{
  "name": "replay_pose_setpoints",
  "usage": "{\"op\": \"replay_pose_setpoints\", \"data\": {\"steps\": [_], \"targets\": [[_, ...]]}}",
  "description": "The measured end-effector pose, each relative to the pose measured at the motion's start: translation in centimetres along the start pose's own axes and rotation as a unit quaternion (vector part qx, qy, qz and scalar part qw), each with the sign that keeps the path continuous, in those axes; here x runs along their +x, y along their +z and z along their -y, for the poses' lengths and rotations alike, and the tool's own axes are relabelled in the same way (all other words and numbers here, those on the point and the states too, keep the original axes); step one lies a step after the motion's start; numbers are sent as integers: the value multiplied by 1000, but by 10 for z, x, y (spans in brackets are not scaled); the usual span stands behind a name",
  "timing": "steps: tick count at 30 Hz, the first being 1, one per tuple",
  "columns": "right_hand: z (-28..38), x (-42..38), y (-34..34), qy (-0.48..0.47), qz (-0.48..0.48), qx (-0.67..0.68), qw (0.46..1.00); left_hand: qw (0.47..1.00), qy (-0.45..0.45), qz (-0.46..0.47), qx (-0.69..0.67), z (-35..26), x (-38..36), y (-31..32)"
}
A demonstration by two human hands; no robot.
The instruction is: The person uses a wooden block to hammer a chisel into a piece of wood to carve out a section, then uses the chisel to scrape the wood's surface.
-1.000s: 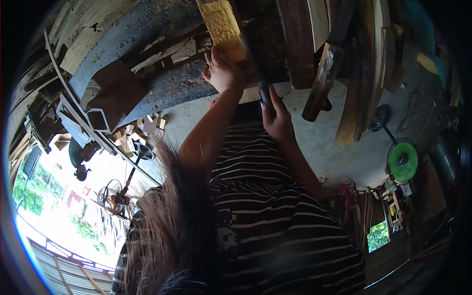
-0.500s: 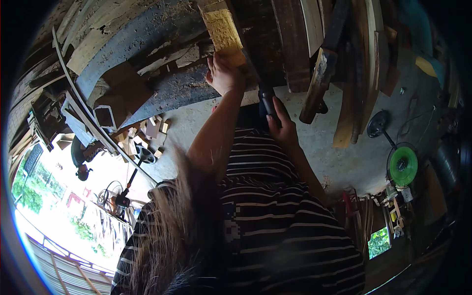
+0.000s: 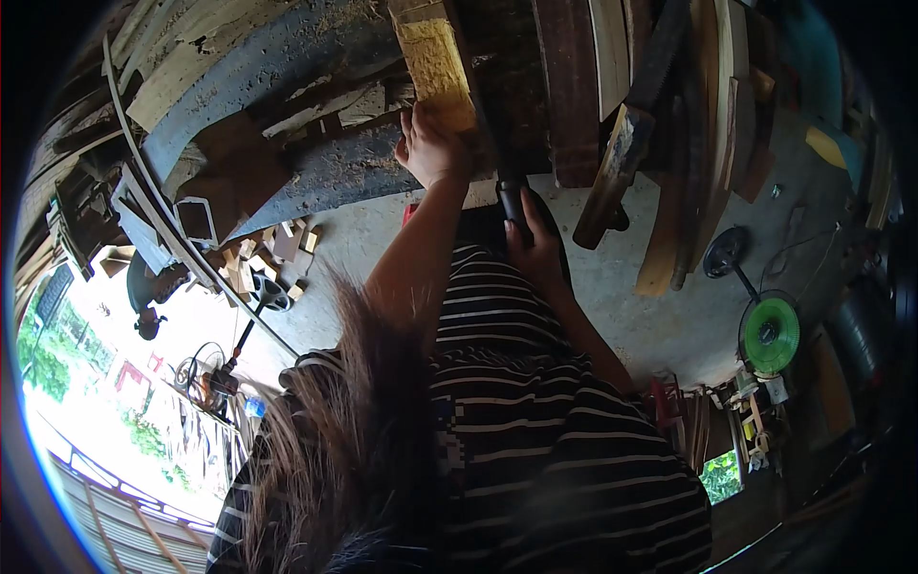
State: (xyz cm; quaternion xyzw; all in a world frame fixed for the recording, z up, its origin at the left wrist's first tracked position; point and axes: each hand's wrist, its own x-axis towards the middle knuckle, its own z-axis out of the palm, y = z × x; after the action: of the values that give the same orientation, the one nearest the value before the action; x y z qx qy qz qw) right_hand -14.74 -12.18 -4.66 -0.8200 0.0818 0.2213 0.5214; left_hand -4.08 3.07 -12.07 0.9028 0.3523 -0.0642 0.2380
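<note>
My left hand point(image 3: 437, 148) grips the near end of a yellowish wooden board point(image 3: 435, 67), its fingers bent over the top and the thumb at the left side. The board's surface is rough and bright. In my right hand point(image 3: 537, 251) is a long-bladed hand tool point(image 3: 511, 199) with a dark round handle, and the fingers are closed around that handle. Its dark narrow blade runs away from me along the board's right edge. The teeth or cutting edge cannot be made out.
A dark workbench point(image 3: 335, 187) littered with wood scraps lies ahead. To the right are several planks point(image 3: 571, 96) and a wood-handled saw point(image 3: 617, 167). A green fan point(image 3: 771, 333) stands on the right. Offcuts point(image 3: 277, 249) lie on the floor at left; another person point(image 3: 148, 297) is farther off.
My right hand and the tool's handle have come slightly toward my body and to the left. The left hand stays on the board. The whole view has tilted a little.
</note>
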Motion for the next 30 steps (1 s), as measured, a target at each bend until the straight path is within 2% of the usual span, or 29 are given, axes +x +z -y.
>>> {"op": "replay_pose_setpoints", "data": {"steps": [3, 9, 11, 12, 14, 18, 20, 22, 26, 30], "targets": [[2, 4, -4, 30, 16, 9, 999, 1000, 0, 3, 6, 1, 0, 1], [1, 11, -10, 11, 20, -56, 998, 1000, 1, 9, 10, -1, 1, -1], [3, 29, -1, -55, -28, -30, 998, 1000, 1, 2, 9, 0, 3, 2], [14, 47, 4, -53, -27, -29, 998, 1000, 2, -6, 11, 2, 2, 3], [43, 85, 9, 11, 12, -71, 997, 1000, 2, -3, 8, 6, -1, 5], [32, 65, 3, -10, -4, -72, 997, 1000, -2, 22, 5, -1, 3, -1], [22, 40, -13, 12, 41, -35, 998, 1000, -3, 12, 18, 2, 2, 3], [18, 25, -17, 11, 39, -31, 999, 1000, 0, 13, 1, 1, 3, 2], [19, 28, -18, 35, 46, 5, 998, 1000, -5, 15, 20, -1, 1, 0], [20, 42, -14, 28, 42, -19, 999, 999, 23, -27, 36, 5, 1, 7]]}}
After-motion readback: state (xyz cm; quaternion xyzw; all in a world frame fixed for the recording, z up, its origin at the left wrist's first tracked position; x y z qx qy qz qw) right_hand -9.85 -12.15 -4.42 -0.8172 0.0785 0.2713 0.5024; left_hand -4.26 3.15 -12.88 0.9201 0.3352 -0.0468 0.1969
